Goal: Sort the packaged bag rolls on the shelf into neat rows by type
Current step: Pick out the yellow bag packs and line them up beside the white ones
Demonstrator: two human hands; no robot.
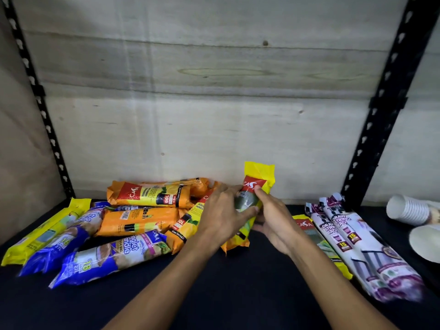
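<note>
Open dark shelf (214, 294) lies before my arms. A jumbled roll pile (142, 210) blocks the left; white drawstring rolls (357, 244) and paper cups (409, 210) crowd the right.

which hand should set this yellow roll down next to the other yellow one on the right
Right. The right hand already grips the held yellow roll and sits nearer the lying yellow roll; the left hand would cross over.

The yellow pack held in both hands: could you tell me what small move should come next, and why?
Probably carry the yellow pack rightward and lay it beside the other yellow pack next to the white packs. Both hands, left hand and right hand, hold it, and its match lies there.
</note>
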